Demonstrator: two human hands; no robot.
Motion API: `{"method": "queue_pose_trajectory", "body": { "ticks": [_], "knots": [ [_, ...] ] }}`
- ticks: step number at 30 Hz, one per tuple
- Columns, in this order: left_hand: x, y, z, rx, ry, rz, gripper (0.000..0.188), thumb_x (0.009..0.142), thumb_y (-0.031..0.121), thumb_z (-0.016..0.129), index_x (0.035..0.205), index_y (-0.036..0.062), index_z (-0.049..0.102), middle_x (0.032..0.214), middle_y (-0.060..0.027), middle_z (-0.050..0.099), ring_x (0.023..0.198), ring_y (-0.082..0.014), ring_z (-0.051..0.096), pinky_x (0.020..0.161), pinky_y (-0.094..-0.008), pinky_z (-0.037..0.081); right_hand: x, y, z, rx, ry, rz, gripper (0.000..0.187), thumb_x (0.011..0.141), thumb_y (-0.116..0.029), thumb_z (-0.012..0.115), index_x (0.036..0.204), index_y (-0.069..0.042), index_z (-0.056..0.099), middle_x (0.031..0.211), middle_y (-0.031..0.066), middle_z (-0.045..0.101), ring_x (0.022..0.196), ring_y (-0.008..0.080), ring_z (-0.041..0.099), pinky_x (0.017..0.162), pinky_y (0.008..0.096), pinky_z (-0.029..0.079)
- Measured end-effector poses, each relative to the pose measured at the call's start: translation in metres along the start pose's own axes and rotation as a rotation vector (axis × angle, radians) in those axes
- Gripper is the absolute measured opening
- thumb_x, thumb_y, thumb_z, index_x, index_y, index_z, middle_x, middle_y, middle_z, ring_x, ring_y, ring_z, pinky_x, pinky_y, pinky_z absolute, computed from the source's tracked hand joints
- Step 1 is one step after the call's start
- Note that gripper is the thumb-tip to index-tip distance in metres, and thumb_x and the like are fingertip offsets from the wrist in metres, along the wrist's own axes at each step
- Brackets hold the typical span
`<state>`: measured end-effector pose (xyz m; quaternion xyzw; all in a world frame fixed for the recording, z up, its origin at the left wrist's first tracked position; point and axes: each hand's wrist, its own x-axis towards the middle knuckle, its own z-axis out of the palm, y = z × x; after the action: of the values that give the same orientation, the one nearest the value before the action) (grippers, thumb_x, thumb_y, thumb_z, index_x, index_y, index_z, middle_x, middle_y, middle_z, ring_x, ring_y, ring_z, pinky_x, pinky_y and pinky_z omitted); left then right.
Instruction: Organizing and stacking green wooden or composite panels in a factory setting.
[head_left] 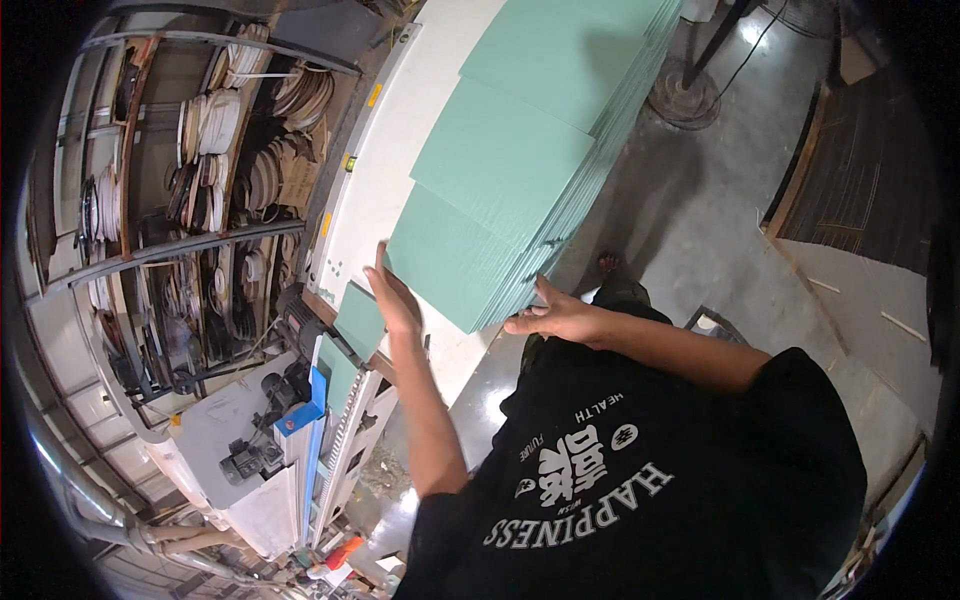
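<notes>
A tall stack of pale green boards (500, 150) stands on a long white bench (375, 140), its layers fanned unevenly along the right side. My left hand (400, 305) lies along the stack's near left edge, fingers stretched out and pointing away from me. At the near right corner, my right hand (560, 318) rests against the board edges with its thumb apart from the fingers. Neither hand has closed around a board. Left of my left hand, a smaller green board (360, 318) lies by the machine.
A machine with dark motors (285, 390) and a blue guard (303, 405) sits at lower left. Shelves (225, 150) with coiled edging strips line the left. Dark stacked sheets (860, 165) stand at right, and a round metal base (685, 105) stands on the grey floor (640, 190).
</notes>
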<state>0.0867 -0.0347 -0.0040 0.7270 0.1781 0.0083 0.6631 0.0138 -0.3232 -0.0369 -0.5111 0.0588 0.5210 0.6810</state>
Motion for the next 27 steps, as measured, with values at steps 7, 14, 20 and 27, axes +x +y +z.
{"method": "queue_pose_trajectory", "body": {
  "ticks": [7,14,20,27],
  "knots": [
    [0.049,0.011,-0.027,-0.24,-0.187,-0.549,0.108,0.097,0.085,0.024,0.163,0.001,0.029,0.169,-0.0234,0.027,0.154,-0.0412,0.027,0.126,-0.0519,0.024,-0.009,-0.023,0.004,0.358,0.05,-0.105,0.144,0.088,-0.051,0.082,0.154,0.006,-0.032,0.169,0.0301,0.004,0.158,0.0413,0.017,0.124,0.0571,0.031],
    [0.048,-0.002,-0.014,-0.253,-0.319,-0.412,0.097,0.1,0.081,0.029,0.157,0.0032,0.042,0.154,-0.0179,0.05,0.14,-0.0356,0.049,0.115,-0.0494,0.041,0.007,-0.041,0.002,0.291,-0.078,-0.196,0.148,0.082,-0.067,0.079,0.156,0.014,-0.02,0.164,0.0414,0.005,0.156,0.0487,0.014,0.122,0.0606,0.032],
    [0.05,-0.009,-0.013,-0.272,-0.262,-0.386,0.095,0.101,0.079,0.029,0.156,0.0031,0.044,0.153,-0.0166,0.052,0.138,-0.0333,0.051,0.114,-0.0469,0.043,0.008,-0.037,0.004,0.223,0.095,-0.076,0.145,0.08,-0.069,0.081,0.155,0.022,-0.004,0.161,0.0431,0.019,0.151,0.05,0.029,0.119,0.0524,0.039],
    [0.016,-0.09,-0.037,-0.623,0.249,-0.173,0.111,0.092,0.088,0.032,0.166,0.0072,0.017,0.168,-0.0166,0.03,0.158,-0.034,0.023,0.127,-0.0516,0.024,-0.015,0.01,-0.051,0.135,0.034,-0.086,0.141,0.075,-0.06,0.088,0.159,0.017,0.006,0.161,0.0409,0.027,0.153,0.0454,0.029,0.121,0.0491,0.033]
  ]
}}
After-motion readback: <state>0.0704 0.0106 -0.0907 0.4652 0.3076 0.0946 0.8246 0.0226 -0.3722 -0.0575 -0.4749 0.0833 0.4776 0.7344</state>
